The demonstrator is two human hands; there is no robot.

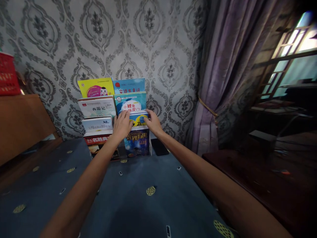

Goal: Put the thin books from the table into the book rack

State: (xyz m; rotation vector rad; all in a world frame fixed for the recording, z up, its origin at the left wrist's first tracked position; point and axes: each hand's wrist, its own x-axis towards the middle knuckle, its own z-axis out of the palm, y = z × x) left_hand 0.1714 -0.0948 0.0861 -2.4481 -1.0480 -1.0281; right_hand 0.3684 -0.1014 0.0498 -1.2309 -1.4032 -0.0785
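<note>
Two columns of children's books stand in tiers in a clear-sided book rack (150, 149) against the wall. My left hand (122, 125) holds the left edge of a blue and yellow book (139, 119) in the right column, fingers curled over its top. At its right edge, my right hand (153, 123) grips the same book, thumb on the front. Behind it rises a light-blue carp picture book (130, 100). A dark-blue book (137, 143) stands in front, lower down. To the left are a pale-blue book (97, 125) and a red-topped book (96, 140), partly covered by my left arm.
A black flat object (159, 147) lies right of the rack on the dark-blue patterned tablecloth (133, 195). Farther right hangs a tied purple curtain (210, 82). A wooden piece of furniture (24, 122) stands at left with a red container (8, 75) on top.
</note>
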